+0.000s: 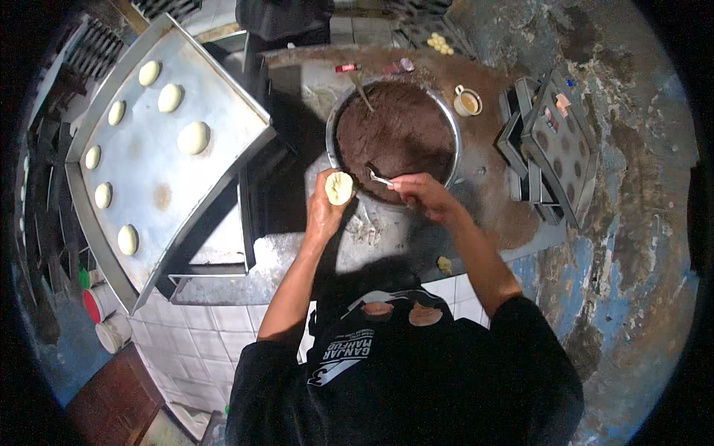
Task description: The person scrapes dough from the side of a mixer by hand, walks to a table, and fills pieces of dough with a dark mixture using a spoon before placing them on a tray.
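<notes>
Left grip [324,209]: cupped around a pale dough piece [339,189], its face turned upward; the arm reaches in from the lower edge.
Right grip [429,198]: clasped on the handle of a metal spoon [381,178], fingers pinched toward the bowl's near rim.
Dough piece: flattened, with a yellowish mark across its middle; held just outside the mixing bowl [329,139], at its near left side.
Spoon: head pointing left, over the near part of the brown crumbly mass [401,126], just beside the dough piece; whether its tip touches the mass I cannot tell.
Mixing bowl: wide, round, steel-rimmed, standing on the surface [277,251] and holding the brown mass; a second utensil [363,91] leans in it at the far left.
Cup [468,102]: light-coloured, with tan contents, near the bowl's far right.
Large tray [217,100]: metal, raised rim, at the left, carrying seven pale dough rounds [194,138], spaced well apart.
Smaller trays [567,182]: grouped at the right, the top one tilted and marked with dark round spots.
Dough scrap [444,264]: yellow, at the surface's near edge, below the right forearm.
Far edge: pale balls [440,44] clustered beyond the bowl.
</notes>
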The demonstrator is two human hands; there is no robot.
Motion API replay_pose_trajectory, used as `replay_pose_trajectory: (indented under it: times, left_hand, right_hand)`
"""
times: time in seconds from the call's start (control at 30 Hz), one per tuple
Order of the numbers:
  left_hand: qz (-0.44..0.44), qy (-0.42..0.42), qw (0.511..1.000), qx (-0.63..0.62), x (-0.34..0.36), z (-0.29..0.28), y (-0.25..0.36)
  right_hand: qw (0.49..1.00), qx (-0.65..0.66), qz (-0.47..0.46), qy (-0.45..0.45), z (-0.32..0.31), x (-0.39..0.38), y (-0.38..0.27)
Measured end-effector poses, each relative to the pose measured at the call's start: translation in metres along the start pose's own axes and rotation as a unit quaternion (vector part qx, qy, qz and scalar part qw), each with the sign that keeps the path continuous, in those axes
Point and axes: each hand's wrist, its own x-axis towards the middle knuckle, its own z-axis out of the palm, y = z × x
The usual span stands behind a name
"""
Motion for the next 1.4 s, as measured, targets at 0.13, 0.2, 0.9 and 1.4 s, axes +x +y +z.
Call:
replay_pose_trajectory:
  times: [0.13, 0.2, 0.9, 1.4]
  left_hand:
    - [0.04, -0.004, 0.998, -0.052, 0.021, 0.06, 0.011]
    - [0.072, 0.007, 0.997, 0.028, 0.03, 0.081, 0.035]
    - [0.038, -0.14, 0.977, -0.155, -0.112, 0.108, 0.098]
    - [0.163, -0.176, 0.969, 0.051, -0.242, 0.108, 0.154]
  right_hand:
    - [0.952, -0.18, -0.145, 0.2, 0.039, -0.038, 0.0]
    - [0.811, -0.358, -0.354, 0.299, 0.049, -0.039, 0.042]
    - [0.832, -0.218, -0.432, 0.271, 0.032, -0.194, 0.04]
    - [0.929, 0.282, -0.239, -0.008, 0.025, -0.251, 0.121]
